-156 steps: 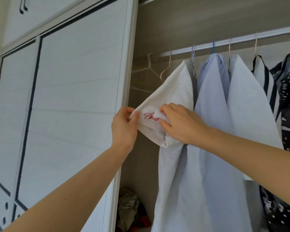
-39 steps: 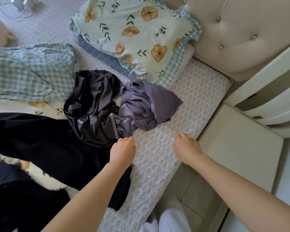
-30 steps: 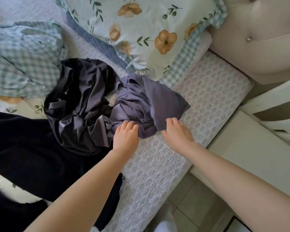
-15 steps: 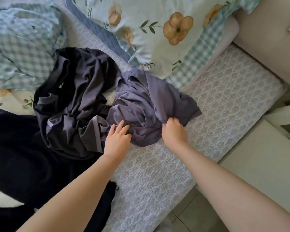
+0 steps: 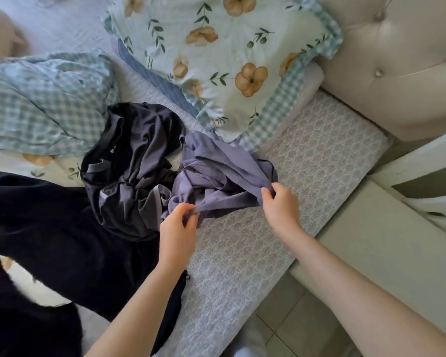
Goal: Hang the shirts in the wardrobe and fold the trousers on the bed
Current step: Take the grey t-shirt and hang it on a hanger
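Pale floor tiles (image 5: 289, 328) showed nearest us, beside the bed (image 5: 242, 266) with its patterned quilted cover. Over that cover our left hand (image 5: 177, 228) pinched an edge of the crumpled purple trousers (image 5: 216, 171) between thumb and fingers. Our right hand (image 5: 281, 204) gripped the same edge further right, fingers curled round the cloth. Most of the trousers lay heaped on the bed just beyond. A dark grey garment (image 5: 134, 161) touched them on the left, with a black garment (image 5: 49, 228) spread nearer. Further off sat a floral pillow (image 5: 229, 47) and a padded headboard (image 5: 397, 60).
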The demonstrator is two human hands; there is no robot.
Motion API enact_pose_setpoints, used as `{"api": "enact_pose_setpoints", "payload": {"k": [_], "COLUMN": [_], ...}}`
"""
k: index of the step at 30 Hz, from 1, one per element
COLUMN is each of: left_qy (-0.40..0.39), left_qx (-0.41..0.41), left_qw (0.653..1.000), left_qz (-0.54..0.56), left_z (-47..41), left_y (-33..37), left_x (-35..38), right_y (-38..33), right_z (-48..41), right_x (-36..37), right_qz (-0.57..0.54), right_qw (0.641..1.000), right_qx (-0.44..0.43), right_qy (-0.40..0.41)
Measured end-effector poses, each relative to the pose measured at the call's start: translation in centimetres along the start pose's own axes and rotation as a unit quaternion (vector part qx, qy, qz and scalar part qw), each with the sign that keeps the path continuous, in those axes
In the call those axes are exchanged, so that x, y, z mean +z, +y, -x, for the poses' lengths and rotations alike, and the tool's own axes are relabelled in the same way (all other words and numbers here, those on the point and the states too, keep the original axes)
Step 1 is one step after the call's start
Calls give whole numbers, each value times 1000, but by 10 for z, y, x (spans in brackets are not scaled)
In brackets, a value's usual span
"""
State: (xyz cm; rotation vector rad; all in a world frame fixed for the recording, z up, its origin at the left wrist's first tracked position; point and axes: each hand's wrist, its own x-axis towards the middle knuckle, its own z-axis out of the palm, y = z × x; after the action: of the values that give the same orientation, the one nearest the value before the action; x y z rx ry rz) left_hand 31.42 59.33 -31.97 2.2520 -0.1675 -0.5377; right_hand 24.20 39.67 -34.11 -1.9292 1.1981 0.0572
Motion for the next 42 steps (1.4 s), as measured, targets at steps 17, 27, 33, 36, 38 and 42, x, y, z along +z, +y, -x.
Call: {"api": "enact_pose_setpoints", "payload": {"k": [17,27,33,36,38,42], "left_qy": [49,-24,-167,-236,-281,-395], "left_qx": [129,171,233,269,296,343], "left_qw": [979,974,957,934,913,852], "left_qz": [150,145,47,4,1,2], "left_z": [129,162,177,194,206,236], "left_y": [110,117,132,150,164,195], "left_x": [-147,-163,-147,-135,-127,-111], "right_y": [-57,-36,-49,-61,-68,-78], "right_z": [209,325,378,402,417,444], "right_x": [-124,-173,-210,-233,-250,-281], "right_qz": [-208,-253,-272,-258,-252,-228], "right_qw": [968,947,938,939,939,941], "right_qx": [-36,-48,-93,-125,-146,-184], "right_qy": [139,191,193,187,181,168]}}
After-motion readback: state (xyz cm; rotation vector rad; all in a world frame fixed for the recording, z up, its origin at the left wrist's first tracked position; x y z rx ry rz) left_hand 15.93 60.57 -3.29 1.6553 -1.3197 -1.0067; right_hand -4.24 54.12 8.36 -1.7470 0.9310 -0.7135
